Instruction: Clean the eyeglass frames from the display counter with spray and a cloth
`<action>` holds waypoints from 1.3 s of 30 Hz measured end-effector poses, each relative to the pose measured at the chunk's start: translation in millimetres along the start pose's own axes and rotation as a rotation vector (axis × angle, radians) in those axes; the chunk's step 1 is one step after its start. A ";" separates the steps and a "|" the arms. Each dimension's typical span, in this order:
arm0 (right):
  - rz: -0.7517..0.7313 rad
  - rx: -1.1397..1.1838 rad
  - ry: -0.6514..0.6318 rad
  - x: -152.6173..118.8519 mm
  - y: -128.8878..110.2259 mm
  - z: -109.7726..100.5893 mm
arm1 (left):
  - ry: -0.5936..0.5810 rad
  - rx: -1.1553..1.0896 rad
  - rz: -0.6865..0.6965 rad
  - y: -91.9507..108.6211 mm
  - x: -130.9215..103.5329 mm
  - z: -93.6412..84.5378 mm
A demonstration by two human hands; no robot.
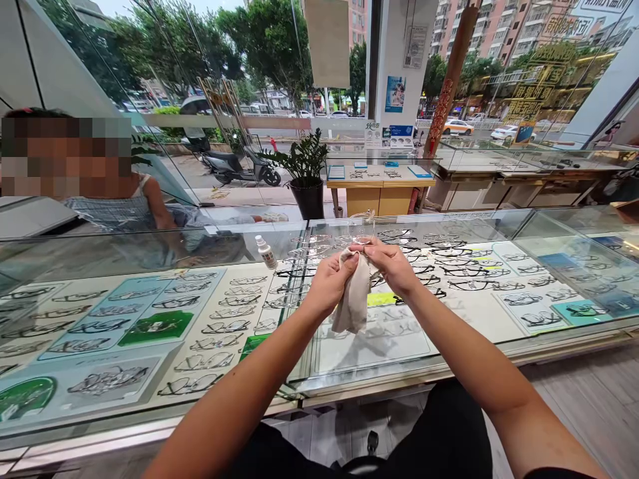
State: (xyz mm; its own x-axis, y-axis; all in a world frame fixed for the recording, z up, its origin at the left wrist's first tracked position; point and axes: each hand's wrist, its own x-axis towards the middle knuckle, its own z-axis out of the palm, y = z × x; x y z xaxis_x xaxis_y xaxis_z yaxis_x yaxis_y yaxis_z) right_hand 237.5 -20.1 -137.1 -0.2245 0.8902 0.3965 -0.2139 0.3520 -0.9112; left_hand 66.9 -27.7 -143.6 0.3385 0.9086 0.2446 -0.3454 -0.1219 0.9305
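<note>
Above the glass counter, my left hand (pixel 329 279) is closed on a beige cleaning cloth (pixel 352 309), which hangs down below the fingers. My right hand (pixel 392 264) is closed beside it, its fingertips pinching a pair of thin-framed eyeglasses (pixel 370 217) where they meet the cloth. Part of the eyeglasses rises beyond my fingers; the rest is hidden by the cloth and hands. A small white spray bottle (pixel 266 253) stands on the counter to the left of my hands.
The glass display counter (pixel 369 380) holds rows of eyeglasses (pixel 218 326) beneath its top. A person (pixel 114 206) leans at its far left side. Behind the counter are a potted plant (pixel 305 189) and a wooden display table (pixel 379 196). Large windows face a street.
</note>
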 end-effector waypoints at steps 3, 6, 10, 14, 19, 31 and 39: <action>0.078 0.091 0.085 1.4 0.6 -0.9 | -0.082 0.075 0.018 0.2 -0.4 -2.8; 0.135 0.169 0.129 3.1 -1.0 -0.6 | -0.125 0.162 0.030 1.3 -1.9 -4.2; 0.154 0.247 0.135 3.4 -1.0 2.4 | -0.050 0.223 0.077 6.3 -3.6 -2.6; 0.163 0.287 0.126 2.5 4.5 6.3 | 0.065 0.305 0.163 11.5 -3.7 -0.8; 0.176 0.338 0.164 2.8 5.8 5.8 | 0.033 0.310 0.142 6.9 -1.3 -4.3; 0.246 0.364 0.123 0.7 -4.1 8.8 | -0.045 0.372 0.111 5.5 -3.3 -7.3; 0.232 0.371 0.114 3.0 2.7 5.0 | -0.025 0.420 0.233 0.8 0.4 -7.6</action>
State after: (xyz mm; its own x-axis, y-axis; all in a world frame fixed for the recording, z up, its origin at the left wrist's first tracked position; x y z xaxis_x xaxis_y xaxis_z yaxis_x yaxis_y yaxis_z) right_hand 231.6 -17.9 -137.9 -0.2055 0.9667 0.1525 -0.5008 0.0300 -0.8650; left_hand 60.1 -24.4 -144.8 0.3171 0.8284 0.4617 -0.0332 -0.4769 0.8783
